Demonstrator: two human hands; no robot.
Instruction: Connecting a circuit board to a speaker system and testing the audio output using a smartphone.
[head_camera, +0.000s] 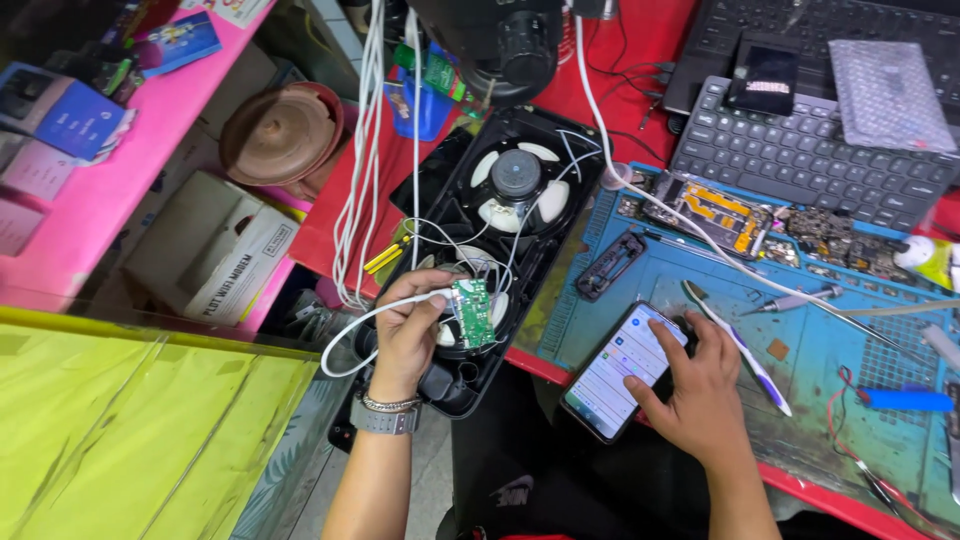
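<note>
Two hands are busy here. The left hand (405, 335) pinches a small green board (472, 312) between thumb and fingers, grip closed on its edge, tilting its face up, seemingly to read the parts. A white cable (350, 335) loops from it, and thin wires tie it to the open black speaker (500, 250) beneath, so it cannot lift far. The board looks bare, with tiny components. Further right, the right hand (695, 385) wraps a phone (625, 370) at the blue mat's (820, 350) edge on the red surface (330, 220), screen lit and thumb on the glass.
</note>
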